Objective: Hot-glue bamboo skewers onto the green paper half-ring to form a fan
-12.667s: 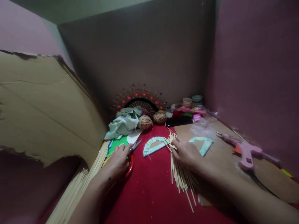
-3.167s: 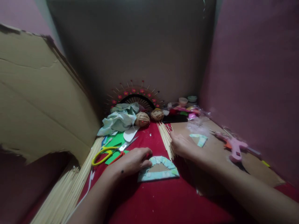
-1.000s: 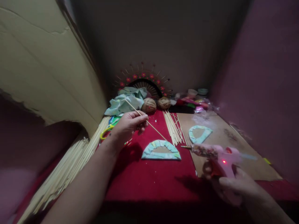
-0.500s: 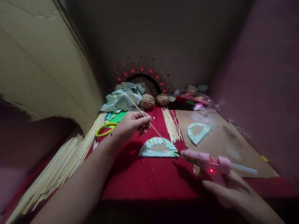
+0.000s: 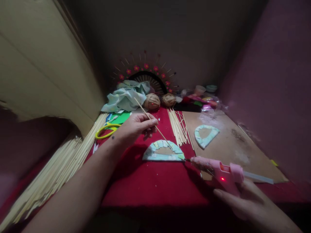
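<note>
Between the thumb and fingers of my left hand [image 5: 143,125] is a thin wooden stick [image 5: 162,134], slanting down to the right. Its lower end reaches the inner edge of a half-ring piece covered in pale blue-green cloth [image 5: 157,156], which lies on the red tablecloth. My right hand [image 5: 247,197] is wrapped round the handle of a pink glue gun [image 5: 225,171], whose red light glows. A clear glue stick pokes out of its back. The nozzle points left, close to the piece's right corner; whether it touches I cannot tell.
A second cloth-covered half ring [image 5: 206,136] lies on a brown board [image 5: 228,155] at right. Short sticks [image 5: 177,127] lie beside the board. Long sticks [image 5: 53,171] and yellow-handled scissors [image 5: 108,131] are at left. Twine balls [image 5: 152,101], crumpled cloth [image 5: 126,98] and a flowered fan-shaped piece [image 5: 148,76] stand behind.
The glue gun has shifted slightly right and down relative to the half-ring piece. The whole view has moved a little; my left hand still holds the stick at the piece.
</note>
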Tool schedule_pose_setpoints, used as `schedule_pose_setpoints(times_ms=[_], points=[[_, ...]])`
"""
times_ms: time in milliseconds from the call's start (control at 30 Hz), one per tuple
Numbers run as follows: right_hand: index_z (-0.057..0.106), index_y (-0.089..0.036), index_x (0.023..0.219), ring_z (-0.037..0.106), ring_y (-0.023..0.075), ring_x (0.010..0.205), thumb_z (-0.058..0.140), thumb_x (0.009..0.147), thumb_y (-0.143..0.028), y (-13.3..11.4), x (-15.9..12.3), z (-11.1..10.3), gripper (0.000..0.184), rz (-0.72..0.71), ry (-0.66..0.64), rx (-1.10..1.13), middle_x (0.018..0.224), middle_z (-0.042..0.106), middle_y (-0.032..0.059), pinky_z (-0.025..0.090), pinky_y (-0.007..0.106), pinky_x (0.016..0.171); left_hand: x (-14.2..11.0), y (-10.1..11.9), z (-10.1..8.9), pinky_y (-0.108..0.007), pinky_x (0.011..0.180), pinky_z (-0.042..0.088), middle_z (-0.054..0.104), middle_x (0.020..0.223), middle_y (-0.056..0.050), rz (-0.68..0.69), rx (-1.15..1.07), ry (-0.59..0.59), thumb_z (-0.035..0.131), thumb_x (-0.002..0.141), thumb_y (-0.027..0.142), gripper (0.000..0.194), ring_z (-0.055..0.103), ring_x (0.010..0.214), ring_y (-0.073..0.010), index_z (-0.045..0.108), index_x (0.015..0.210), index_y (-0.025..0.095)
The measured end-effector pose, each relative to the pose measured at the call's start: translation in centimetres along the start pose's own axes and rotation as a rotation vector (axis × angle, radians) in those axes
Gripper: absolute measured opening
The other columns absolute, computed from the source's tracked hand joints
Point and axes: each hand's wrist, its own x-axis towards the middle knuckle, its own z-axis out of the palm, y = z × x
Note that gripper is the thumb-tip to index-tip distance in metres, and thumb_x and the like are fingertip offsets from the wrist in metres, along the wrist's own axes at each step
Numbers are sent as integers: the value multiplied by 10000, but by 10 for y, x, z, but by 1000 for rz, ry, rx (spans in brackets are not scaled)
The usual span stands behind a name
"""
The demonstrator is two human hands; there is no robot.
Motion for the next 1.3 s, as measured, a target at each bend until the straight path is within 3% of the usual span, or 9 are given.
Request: schedule_pose_setpoints(times_ms=[367,600,933,1100,1300], points=[[388,-328,1396,334,256,1337,496,894,-317,2,2,8,514,-116,4,-301,1456,394,5,254,439,1096,-1,2,2,-191,387,358,584,569,-18,1,5,-17,672,742,262,140,498,436,-89,613,715,139],[506,-328,1320,448,295,1259,533,856,-340,7,6,14,465,-148,102,-307,1357,520,9,366,446,1040,-1,2,1,-192,387,352,594,576,-24,11,-2,-13,673,743,254,136,501,435,-86,612,715,135],[470,-284,1348,432,274,1271,510,883,-310,-6,2,12,468,-199,44,-403,1351,523,21,379,408,1038,-3,4,1,-172,386,358,586,585,-11,7,21,-32,634,774,225,109,500,442,-74,584,743,134],[403,-289,1392,408,270,1288,459,909,-305,3,3,11,487,-214,33,-443,1391,479,12,360,416,1048,-4,5,1,-168,383,360,585,583,-4,-1,29,-33,616,782,206,90,496,439,-70,574,748,134],[339,-295,1427,313,253,1346,398,939,-318,6,2,12,492,-159,5,-500,1454,392,-8,255,426,1102,-3,5,1,-171,388,368,584,576,-2,-8,38,-25,600,791,193,78,492,436,-69,570,752,132]])
